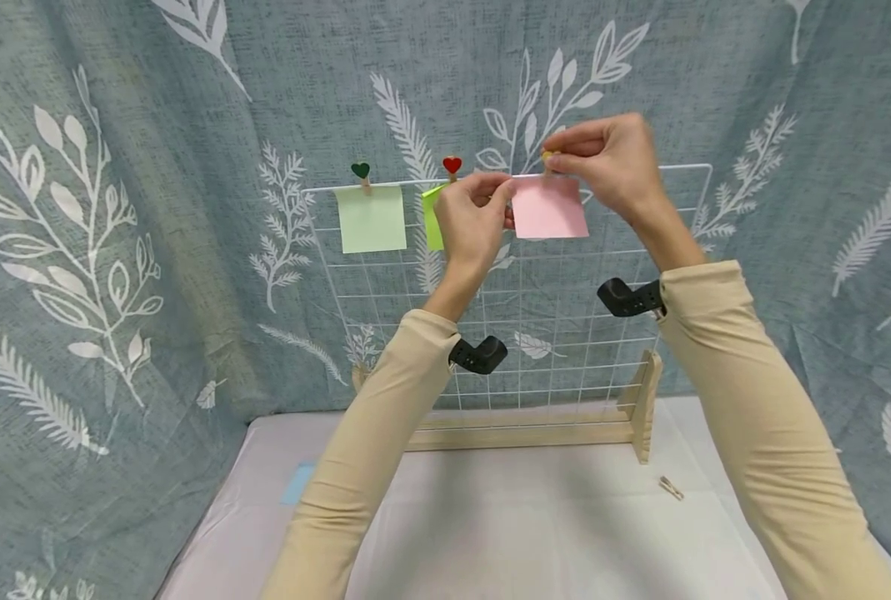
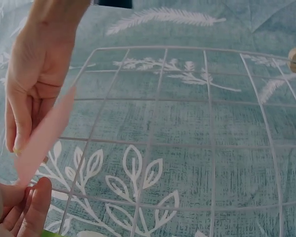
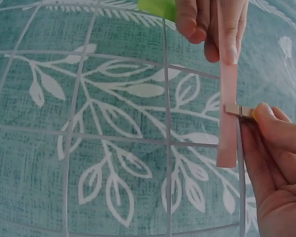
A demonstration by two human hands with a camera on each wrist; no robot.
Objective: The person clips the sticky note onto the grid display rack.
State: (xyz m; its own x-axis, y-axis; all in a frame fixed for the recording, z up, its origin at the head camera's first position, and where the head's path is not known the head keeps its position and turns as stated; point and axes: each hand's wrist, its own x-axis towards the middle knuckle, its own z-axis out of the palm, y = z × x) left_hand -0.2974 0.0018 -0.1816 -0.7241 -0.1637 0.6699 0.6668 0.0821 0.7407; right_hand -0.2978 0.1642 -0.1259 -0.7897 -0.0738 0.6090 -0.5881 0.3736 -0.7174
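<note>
A pink sticky note (image 1: 550, 208) hangs at the top wire of a white wire grid (image 1: 535, 304). My left hand (image 1: 473, 218) pinches its left edge between thumb and fingers. With thumb and fingertips my right hand (image 1: 612, 158) grips a small wooden clothespin (image 3: 239, 111) with a yellow top, its jaws over the note's upper edge. Left of the hands, a pale green note (image 1: 372, 221) hangs from a clothespin with a dark green heart (image 1: 360, 171). A brighter green note (image 1: 433, 221), partly hidden by my left hand, is under a red heart clothespin (image 1: 452, 165).
The grid stands in a wooden base (image 1: 520, 435) on a white-covered table (image 1: 535, 525). A loose clothespin (image 1: 671, 488) lies at the right of the tabletop. A blue note (image 1: 297, 483) lies at the left, partly behind my left sleeve. A patterned curtain (image 1: 190, 250) hangs behind.
</note>
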